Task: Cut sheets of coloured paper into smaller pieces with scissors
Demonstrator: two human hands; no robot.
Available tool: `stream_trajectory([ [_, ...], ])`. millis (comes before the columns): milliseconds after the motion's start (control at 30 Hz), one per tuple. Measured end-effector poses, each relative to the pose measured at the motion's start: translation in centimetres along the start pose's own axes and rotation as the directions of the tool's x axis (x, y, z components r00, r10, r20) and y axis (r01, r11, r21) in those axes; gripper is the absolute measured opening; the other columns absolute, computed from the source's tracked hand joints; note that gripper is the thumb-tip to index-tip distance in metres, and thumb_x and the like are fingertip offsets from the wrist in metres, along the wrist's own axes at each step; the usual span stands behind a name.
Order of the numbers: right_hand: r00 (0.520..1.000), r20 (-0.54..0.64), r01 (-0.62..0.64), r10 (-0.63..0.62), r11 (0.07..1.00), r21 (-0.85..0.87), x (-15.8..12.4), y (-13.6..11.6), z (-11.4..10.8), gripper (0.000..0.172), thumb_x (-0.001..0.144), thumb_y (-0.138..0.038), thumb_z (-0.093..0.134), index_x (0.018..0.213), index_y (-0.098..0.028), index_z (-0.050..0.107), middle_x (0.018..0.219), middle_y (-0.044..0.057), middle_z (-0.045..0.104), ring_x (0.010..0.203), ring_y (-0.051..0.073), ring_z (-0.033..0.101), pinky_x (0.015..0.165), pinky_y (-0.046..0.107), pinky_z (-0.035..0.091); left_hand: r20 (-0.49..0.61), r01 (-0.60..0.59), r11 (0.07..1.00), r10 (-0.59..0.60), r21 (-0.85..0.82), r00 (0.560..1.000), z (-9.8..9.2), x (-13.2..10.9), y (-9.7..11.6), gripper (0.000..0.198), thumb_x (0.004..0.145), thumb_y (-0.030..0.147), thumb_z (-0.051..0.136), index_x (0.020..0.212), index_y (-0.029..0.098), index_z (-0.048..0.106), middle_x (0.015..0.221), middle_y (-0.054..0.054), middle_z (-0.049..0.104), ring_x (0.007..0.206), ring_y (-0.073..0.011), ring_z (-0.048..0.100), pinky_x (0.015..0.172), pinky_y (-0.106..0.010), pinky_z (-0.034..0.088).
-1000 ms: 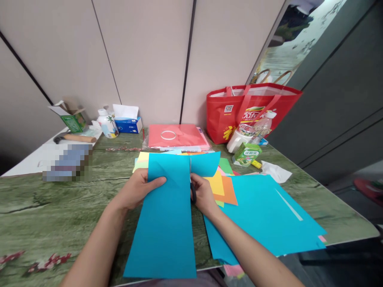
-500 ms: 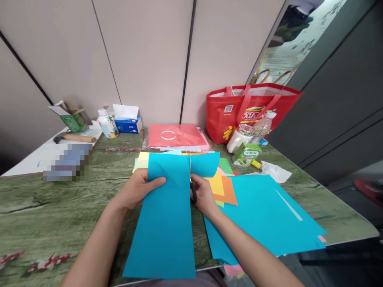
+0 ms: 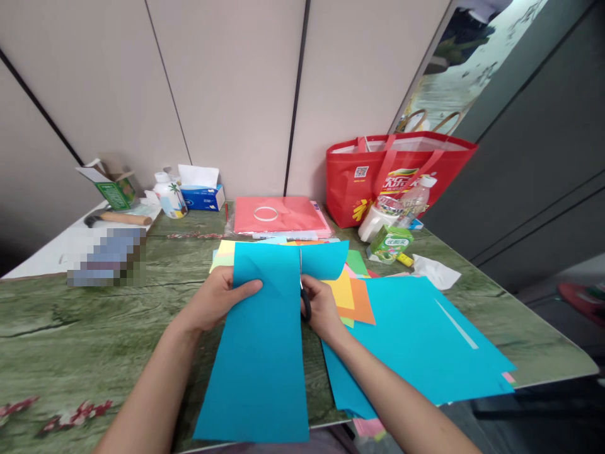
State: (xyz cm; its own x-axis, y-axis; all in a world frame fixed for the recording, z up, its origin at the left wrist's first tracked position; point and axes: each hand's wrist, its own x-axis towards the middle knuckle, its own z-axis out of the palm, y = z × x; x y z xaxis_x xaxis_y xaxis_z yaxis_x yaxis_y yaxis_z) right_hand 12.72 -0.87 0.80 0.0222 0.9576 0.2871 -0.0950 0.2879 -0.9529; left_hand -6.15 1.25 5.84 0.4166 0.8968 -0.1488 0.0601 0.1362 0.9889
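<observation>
A large sheet of blue paper (image 3: pixel 265 359) hangs in front of me, its lower end near the table's front edge. My left hand (image 3: pixel 224 296) grips its left side, thumb across the front and the other fingers behind. In my right hand (image 3: pixel 321 302) is a pair of scissors (image 3: pixel 306 305) with black handles; the fingers are closed round them. The blades stand upright in a long cut near the sheet's top. To the right of the cut, the part of the sheet is folded away and curls over my right hand.
More blue paper (image 3: pixel 425 340) lies on the right of the green table (image 3: pixel 118 353), beside yellow and orange sheets (image 3: pixel 363 302). Behind are a pink paper pack (image 3: pixel 288 214), a red bag (image 3: pixel 350 189), a green carton (image 3: pixel 390 243) and a tissue box (image 3: pixel 203 197). A hammer (image 3: pixel 118 218) lies left.
Almost nothing differs. The curled right part of the blue sheet has shifted very slightly; both hands and the scissors stay in place.
</observation>
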Motion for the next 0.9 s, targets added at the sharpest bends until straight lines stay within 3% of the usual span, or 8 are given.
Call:
stream_trajectory([
  [567,0.999,-0.036,0.0,-0.002,0.999,-0.04,0.07,0.07,0.19,0.014,0.061,-0.028,0.066,0.067,-0.018,0.059,0.055,-0.002,0.06,0.055,0.013,0.053,0.047,0.021,0.042,0.018,0.004,0.998,-0.005,0.065,1.0,-0.09,-0.18,-0.15,0.025,0.065,0.037,0.068,0.078,0.015,0.067,0.083,-0.005,0.072,0.071,-0.0232,0.066,0.06,-0.035,0.055],
  [900,0.999,-0.029,-0.026,0.026,1.0,0.0,0.15,-0.22,0.18,0.008,0.059,-0.018,0.058,0.067,-0.018,0.059,0.054,-0.003,0.058,0.057,0.013,0.053,0.049,0.021,0.042,0.035,-0.009,0.994,0.006,0.105,0.999,-0.14,-0.21,-0.14,0.024,0.067,0.036,0.067,0.079,0.015,0.066,0.084,-0.005,0.071,0.072,-0.0222,0.065,0.06,-0.033,0.055],
])
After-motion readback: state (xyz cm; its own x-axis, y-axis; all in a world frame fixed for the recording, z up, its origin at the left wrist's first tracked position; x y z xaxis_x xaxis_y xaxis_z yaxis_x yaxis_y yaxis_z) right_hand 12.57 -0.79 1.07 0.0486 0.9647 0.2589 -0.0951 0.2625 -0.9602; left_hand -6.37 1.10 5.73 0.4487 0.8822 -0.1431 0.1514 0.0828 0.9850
